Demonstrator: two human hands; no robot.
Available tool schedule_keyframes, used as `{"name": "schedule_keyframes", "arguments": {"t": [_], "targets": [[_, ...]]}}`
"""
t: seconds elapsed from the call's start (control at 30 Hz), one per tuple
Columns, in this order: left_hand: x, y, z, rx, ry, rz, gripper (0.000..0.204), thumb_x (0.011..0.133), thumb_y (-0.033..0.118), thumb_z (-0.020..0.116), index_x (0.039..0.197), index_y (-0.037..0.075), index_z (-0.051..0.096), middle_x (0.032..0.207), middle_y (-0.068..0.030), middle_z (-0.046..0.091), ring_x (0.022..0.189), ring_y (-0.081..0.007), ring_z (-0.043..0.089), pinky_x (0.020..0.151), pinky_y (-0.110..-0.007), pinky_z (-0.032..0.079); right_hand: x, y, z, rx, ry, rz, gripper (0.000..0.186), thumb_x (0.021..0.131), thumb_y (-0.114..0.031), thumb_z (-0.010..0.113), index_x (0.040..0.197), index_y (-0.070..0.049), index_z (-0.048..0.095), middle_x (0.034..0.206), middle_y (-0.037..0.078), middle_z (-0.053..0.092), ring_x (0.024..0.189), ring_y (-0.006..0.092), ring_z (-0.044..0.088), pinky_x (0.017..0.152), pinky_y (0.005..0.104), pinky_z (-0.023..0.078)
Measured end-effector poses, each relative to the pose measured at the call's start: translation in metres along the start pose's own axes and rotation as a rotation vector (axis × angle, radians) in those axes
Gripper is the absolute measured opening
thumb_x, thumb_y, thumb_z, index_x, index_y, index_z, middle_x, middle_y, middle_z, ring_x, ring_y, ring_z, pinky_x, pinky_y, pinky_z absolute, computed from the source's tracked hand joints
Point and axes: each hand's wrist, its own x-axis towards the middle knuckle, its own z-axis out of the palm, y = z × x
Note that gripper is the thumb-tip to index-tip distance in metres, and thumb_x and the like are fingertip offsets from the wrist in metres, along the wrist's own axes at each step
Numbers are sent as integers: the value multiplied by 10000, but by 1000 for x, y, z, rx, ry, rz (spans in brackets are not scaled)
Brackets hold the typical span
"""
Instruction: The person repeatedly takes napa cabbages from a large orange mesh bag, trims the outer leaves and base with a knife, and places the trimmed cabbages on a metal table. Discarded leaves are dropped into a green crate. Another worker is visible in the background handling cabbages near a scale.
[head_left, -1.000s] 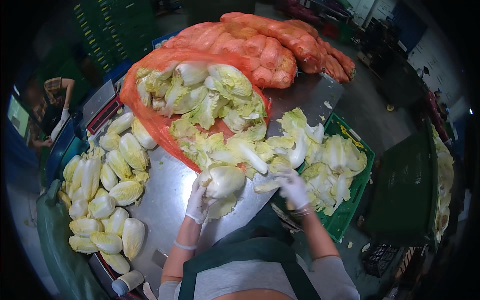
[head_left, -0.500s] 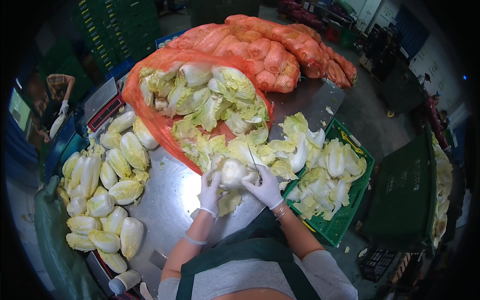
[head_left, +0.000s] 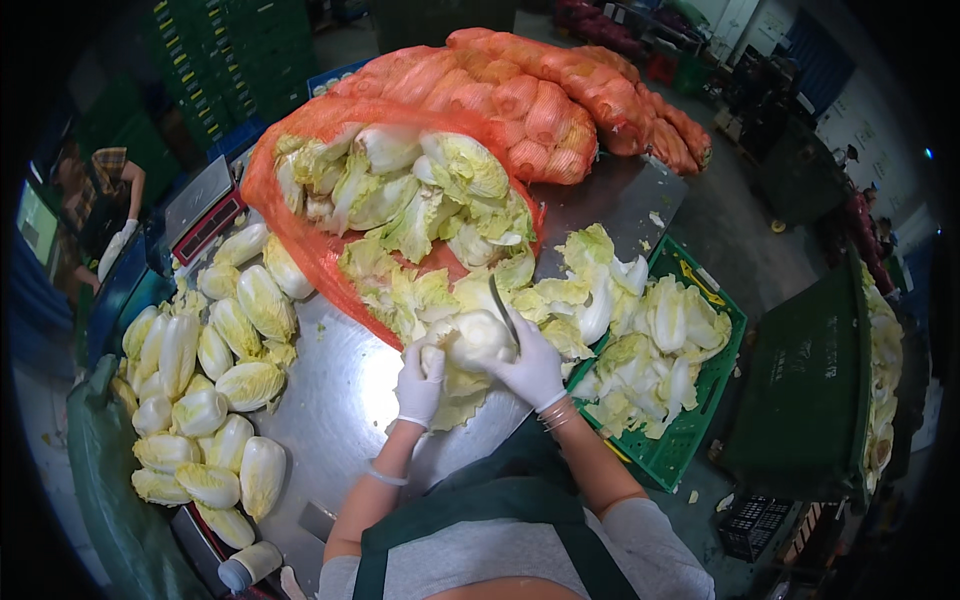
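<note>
Both hands wear white gloves. Between them is a napa cabbage, its pale base end toward me. My left hand grips its left side, with the fingers closed round it. In my right hand is a knife, its dark blade pointing away from me; that hand also presses on the cabbage's right side. Loose cabbage leaves lie under the cabbage. Just beyond, an open orange mesh sack holds more untrimmed cabbages.
Several trimmed cabbages are piled on the metal table at left, near a scale. A green crate of leaves stands at right, a big green bin beyond. Full sacks lie behind. A co-worker is far left.
My hands have turned the cabbage slightly. The right hand has shifted a little, and the knife's blade now shows broader and tilts more to the left.
</note>
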Motion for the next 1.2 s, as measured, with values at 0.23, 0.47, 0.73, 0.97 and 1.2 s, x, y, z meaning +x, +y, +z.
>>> {"name": "schedule_keyframes", "arguments": {"t": [0.23,0.47,0.73,0.97,1.2], "targets": [[13,-42,-8,-217,37,-82,338,906,287,507,1094,7,490,830,-115,578,730,-195,561,678,-328,455,4,11,-9,-114,-1,16,727,614,-423,751,1171,-50,471,1048,127,553,908,301,589,774,365,479],[20,13,-52,250,161,545,728,719,217,727,1299,-26,358,1255,-205,454,1149,-307,453,975,-369,362,3,31,-26,65,-100,-54,744,613,-392,771,1203,-54,470,1107,151,537,1010,296,549,866,349,440],[44,13,32,-19,-448,430,1050,509,329,854,1346,21,300,1278,-213,432,1163,-312,468,976,-366,383,11,26,-17,84,-127,-124,702,617,-430,759,1157,-52,515,1057,148,559,957,312,570,826,357,457],[59,-7,37,-229,-339,414,979,543,245,845,1334,61,298,1242,-149,460,1139,-243,480,953,-349,407,-3,27,-13,-47,77,53,459,671,-382,722,977,-82,556,870,120,576,786,299,595,687,375,470],[86,-70,-32,-1033,-15,55,761,732,267,729,1328,90,291,1226,-84,456,1118,-229,471,964,-384,397,-20,115,-52,261,414,309,175,710,-114,640,794,-36,507,651,40,492,622,107,472,591,271,413]]}}
